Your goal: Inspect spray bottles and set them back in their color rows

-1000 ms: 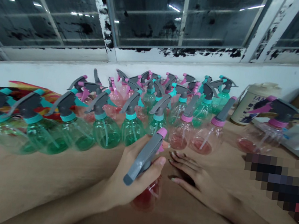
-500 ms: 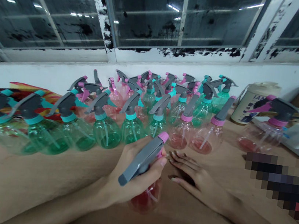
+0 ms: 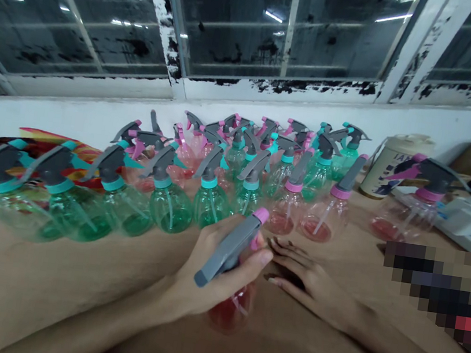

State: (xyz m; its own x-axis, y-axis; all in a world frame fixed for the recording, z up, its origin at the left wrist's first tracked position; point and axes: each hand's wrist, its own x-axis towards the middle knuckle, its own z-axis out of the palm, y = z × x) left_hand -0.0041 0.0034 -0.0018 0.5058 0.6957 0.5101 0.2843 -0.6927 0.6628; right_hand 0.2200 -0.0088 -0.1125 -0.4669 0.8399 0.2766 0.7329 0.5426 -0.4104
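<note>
The left hand [image 3: 208, 272] keeps its fingers clamped around the neck of a pink clear-plastic spray bottle with a grey trigger head [image 3: 230, 257], standing on the brown table [image 3: 71, 282]. Since a second ago it has barely shifted. At its 3 o'clock, the right hand [image 3: 308, 283] still rests flat, fingers spread. Rows of green and pink spray bottles [image 3: 170, 202] stand at 12 o'clock.

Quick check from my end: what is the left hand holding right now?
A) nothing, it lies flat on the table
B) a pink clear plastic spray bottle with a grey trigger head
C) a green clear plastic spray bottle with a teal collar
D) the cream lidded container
B: the left hand wraps the neck of the pink clear plastic spray bottle, its grey trigger head sticking out above the fingers, while the right hand lies flat on the brown table.
</note>
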